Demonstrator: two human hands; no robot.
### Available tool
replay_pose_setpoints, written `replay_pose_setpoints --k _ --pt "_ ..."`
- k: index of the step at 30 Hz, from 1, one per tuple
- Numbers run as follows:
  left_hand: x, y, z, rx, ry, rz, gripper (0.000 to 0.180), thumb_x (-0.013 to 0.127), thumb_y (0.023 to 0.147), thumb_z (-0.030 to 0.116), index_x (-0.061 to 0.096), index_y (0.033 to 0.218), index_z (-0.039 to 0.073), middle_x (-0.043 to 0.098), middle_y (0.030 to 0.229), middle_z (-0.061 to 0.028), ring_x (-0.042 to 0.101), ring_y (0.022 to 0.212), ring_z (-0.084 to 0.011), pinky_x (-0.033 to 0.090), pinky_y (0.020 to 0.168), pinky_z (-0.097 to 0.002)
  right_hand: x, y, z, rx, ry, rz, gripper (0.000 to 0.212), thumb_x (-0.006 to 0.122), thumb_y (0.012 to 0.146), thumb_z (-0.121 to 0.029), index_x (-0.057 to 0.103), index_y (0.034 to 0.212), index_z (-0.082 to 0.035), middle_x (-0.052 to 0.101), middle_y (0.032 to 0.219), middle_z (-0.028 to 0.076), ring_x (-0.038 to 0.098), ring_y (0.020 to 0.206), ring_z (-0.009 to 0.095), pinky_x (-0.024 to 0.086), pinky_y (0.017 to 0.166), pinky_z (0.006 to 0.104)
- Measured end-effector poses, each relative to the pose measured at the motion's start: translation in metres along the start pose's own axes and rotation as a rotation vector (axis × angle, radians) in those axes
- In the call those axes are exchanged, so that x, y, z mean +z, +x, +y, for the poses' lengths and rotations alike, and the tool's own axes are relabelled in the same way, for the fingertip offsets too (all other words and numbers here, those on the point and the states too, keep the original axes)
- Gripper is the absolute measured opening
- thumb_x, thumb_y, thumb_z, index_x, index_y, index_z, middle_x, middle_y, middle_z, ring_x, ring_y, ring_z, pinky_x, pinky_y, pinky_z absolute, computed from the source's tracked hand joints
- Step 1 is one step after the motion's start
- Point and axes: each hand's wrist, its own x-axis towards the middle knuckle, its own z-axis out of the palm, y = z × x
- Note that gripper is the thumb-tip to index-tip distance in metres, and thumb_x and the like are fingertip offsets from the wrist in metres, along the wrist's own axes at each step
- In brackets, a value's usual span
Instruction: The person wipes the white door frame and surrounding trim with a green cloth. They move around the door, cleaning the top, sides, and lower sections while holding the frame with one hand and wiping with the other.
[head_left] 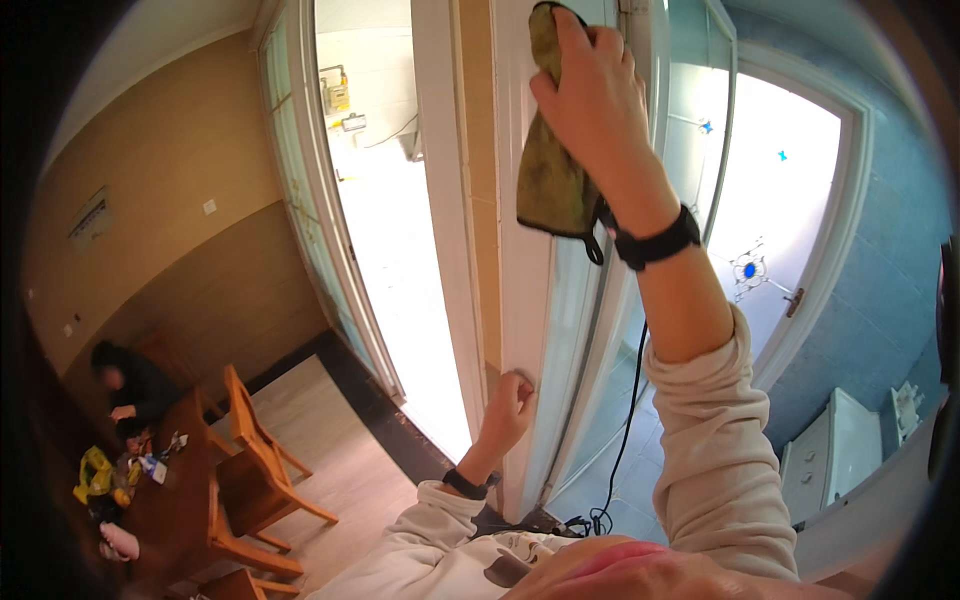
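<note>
My right hand (600,105), raised high with a dark strap on its wrist, is closed on a green-brown cleaning cloth (556,190). Black edging and a small hanging loop show on the cloth. It hangs down over the white door frame (518,290), pressed against the upper part by my fingers. Lower down, my left hand (507,415) is at the same frame, its fingers curled in. What those fingers hold, if anything, is hidden. A dark band (466,485) circles the left wrist.
A glass door (690,130) stands right of the frame, with a black cable (632,400) trailing to the floor. At lower left, a person (140,390) sits at a wooden table (185,500) with chairs (262,480). A white cabinet (830,455) is at lower right.
</note>
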Motion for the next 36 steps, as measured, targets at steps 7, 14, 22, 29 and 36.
replay_pose_setpoints --k 7,14,22,29,36 --pt "0.0 -0.001 -0.007 0.091 -0.078 0.002 0.021 0.067 0.089 -0.004 0.051 0.101 0.003 0.056 0.094 -0.0136 0.062 0.084 -0.027 0.051 0.072 -0.0354 -0.005 -0.049 -0.017 -0.084 -0.208 -0.038 0.071 0.079 0.078 -0.02 0.049 0.141 -0.008 0.055 0.12 0.018 0.061 0.109 0.04 0.056 0.086 0.0498" --pt "0.0 -0.001 -0.011 0.097 -0.071 0.014 0.022 0.068 0.09 -0.002 0.052 0.103 0.004 0.059 0.097 -0.0148 0.065 0.086 -0.0303 0.054 0.075 -0.0366 0.006 0.015 0.008 -0.121 -0.205 0.006 0.076 0.079 0.083 -0.026 0.044 0.148 -0.01 0.056 0.126 0.022 0.061 0.11 0.044 0.056 0.089 0.0512" --pt "-0.003 -0.001 -0.008 0.09 -0.087 0.031 0.021 0.069 0.089 -0.002 0.054 0.103 0.005 0.061 0.095 -0.0134 0.068 0.086 -0.0292 0.055 0.074 -0.0351 0.003 0.088 0.013 -0.186 -0.195 0.096 0.049 0.069 0.093 -0.027 0.057 0.138 -0.009 0.057 0.121 0.022 0.061 0.109 0.042 0.053 0.089 0.0507" --pt "-0.006 0.0 -0.007 0.106 -0.108 0.014 0.02 0.068 0.089 -0.003 0.054 0.101 0.005 0.06 0.095 -0.0128 0.067 0.085 -0.028 0.055 0.074 -0.0347 0.008 0.005 0.034 -0.365 -0.205 0.0 0.038 0.064 0.097 -0.026 0.06 0.134 -0.017 0.057 0.123 0.02 0.064 0.104 0.042 0.058 0.083 0.0502" --pt "-0.002 -0.001 -0.008 0.101 -0.104 0.032 0.019 0.068 0.088 -0.003 0.056 0.101 0.004 0.059 0.095 -0.0128 0.067 0.084 -0.0288 0.055 0.074 -0.0348 0.011 0.131 0.053 -0.539 0.026 0.114 0.039 0.068 0.093 -0.021 0.061 0.128 -0.005 0.059 0.111 0.021 0.06 0.107 0.04 0.05 0.09 0.0495"
